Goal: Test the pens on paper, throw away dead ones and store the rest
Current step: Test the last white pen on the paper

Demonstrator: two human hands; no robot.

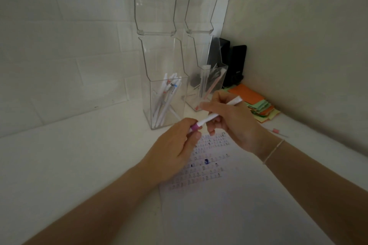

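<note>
Two hands on one white pen (211,118), held above test paper (209,165): left hand (175,149) pinches purple cap (194,126), right hand (229,117) grips barrel. Pull cap straight off (likely uncapping). Behind paper: clear box (165,103) holds white pens; second clear box (207,87) fewer.

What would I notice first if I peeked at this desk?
In the middle, the left hand and right hand grip a white pen with a purple cap above a white sheet of paper covered in small test marks. Behind stands a tall clear plastic holder of white pens.
</note>
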